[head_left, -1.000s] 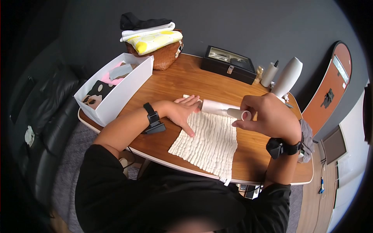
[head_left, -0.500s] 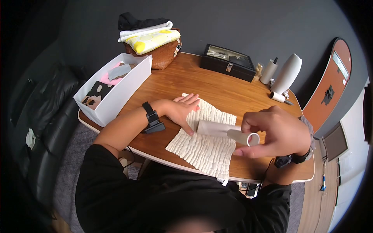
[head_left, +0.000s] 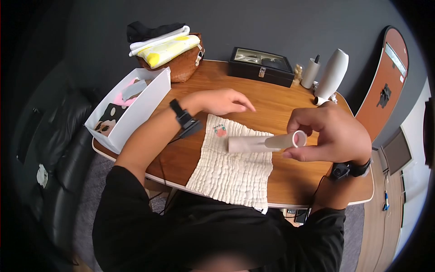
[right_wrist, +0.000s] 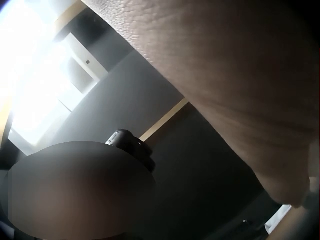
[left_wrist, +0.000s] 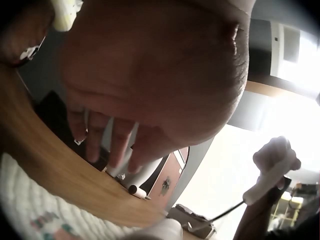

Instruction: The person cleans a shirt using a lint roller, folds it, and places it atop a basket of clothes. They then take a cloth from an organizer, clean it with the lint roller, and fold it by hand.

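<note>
A lint roller [head_left: 247,144] with a white handle lies across the cream crinkled cloth [head_left: 231,177] in the head view. My right hand [head_left: 333,131] grips its handle, fingers and thumb curled round it. From the left wrist view, the handle [left_wrist: 270,182], a thin metal rod and the roller end at the bottom edge are visible. A small coloured print [head_left: 220,130] marks the cloth's far left corner. My left hand [head_left: 224,101] hovers just beyond that corner, off the cloth, its fingers loosely extended and holding nothing. The right wrist view shows mostly palm and wrist, with the roller hidden.
A white box [head_left: 147,106] of folded clothes stands at the left of the wooden table [head_left: 217,77]. Behind it is a brown woven bag [head_left: 181,70] topped with folded cloths. A black glass-lidded case [head_left: 263,72] and a tall white object [head_left: 333,75] line the back.
My left hand has lifted off the cloth and moved away toward the back, uncovering the print. The lint roller has come nearer from the cloth's far edge, still in my right hand.
</note>
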Motion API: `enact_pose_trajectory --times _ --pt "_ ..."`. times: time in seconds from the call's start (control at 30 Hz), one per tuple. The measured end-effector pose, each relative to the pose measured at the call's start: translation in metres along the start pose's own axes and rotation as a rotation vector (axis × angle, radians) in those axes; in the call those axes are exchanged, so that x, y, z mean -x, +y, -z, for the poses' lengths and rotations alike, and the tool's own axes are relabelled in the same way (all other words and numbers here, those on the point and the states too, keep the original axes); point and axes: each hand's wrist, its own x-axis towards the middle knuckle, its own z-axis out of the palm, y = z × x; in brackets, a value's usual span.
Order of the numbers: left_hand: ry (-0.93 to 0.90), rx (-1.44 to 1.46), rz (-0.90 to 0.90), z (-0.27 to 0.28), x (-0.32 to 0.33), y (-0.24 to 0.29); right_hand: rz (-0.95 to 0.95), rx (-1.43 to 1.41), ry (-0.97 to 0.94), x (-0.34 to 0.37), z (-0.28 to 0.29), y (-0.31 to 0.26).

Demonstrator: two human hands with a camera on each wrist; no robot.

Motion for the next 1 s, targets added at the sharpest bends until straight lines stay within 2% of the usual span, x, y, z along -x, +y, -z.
enact_pose_trajectory --times 0.07,0.1,0.13,0.2,0.23,0.3,0.4,0.53,0.6,0.63,0.7,0.8,0.87,0.93,0.97,1.0 --pt "-0.253 0.158 0.067 -0.011 -0.027 0.008 -0.07 0.002 0.052 0.006 0.004 -0.004" --pt "-0.311 0.229 0.167 -0.022 -0.039 0.009 -0.075 0.005 0.056 0.008 0.006 -0.006" --pt "-0.317 0.225 0.162 -0.035 -0.049 0.004 -0.076 0.025 0.023 0.009 0.009 -0.008" --pt "-0.224 -0.043 -0.157 -0.065 -0.069 -0.017 -0.083 0.048 -0.005 0.011 0.011 -0.011" --pt "-0.229 -0.046 -0.16 -0.076 -0.075 -0.022 -0.054 0.051 -0.041 0.011 0.012 -0.012" --pt "-0.117 -0.069 -0.23 -0.091 -0.08 -0.025 -0.025 0.049 -0.073 0.011 0.009 -0.013" --pt "-0.115 -0.094 -0.143 -0.093 -0.087 -0.028 0.01 0.057 -0.074 0.009 0.005 -0.012" --pt "-0.096 -0.127 -0.015 -0.083 -0.098 -0.036 -0.05 0.097 -0.037 0.001 -0.002 -0.013" --pt "0.114 -0.416 -0.013 -0.076 -0.114 -0.06 -0.087 0.085 -0.015 -0.002 -0.006 -0.008" --pt "0.115 -0.415 -0.012 -0.075 -0.119 -0.069 -0.077 0.107 -0.005 -0.002 -0.009 -0.004" --pt "0.414 -0.471 0.066 -0.071 -0.127 -0.081 -0.066 0.131 0.002 -0.004 -0.014 0.002" --pt "0.489 -0.428 0.132 -0.058 -0.133 -0.092 -0.067 0.16 0.053 -0.005 -0.015 0.005" --pt "0.462 -0.343 0.151 -0.052 -0.123 -0.088 -0.115 0.177 0.034 -0.004 -0.012 0.001" --pt "0.451 -0.442 0.101 -0.044 -0.097 -0.062 -0.096 0.144 0.035 0.0 -0.01 0.001" --pt "0.339 -0.406 0.19 -0.036 -0.084 -0.046 -0.077 0.113 0.034 0.001 -0.01 0.0" --pt "0.334 -0.414 0.19 -0.031 -0.068 -0.04 -0.076 0.111 0.043 0.002 -0.009 -0.002"
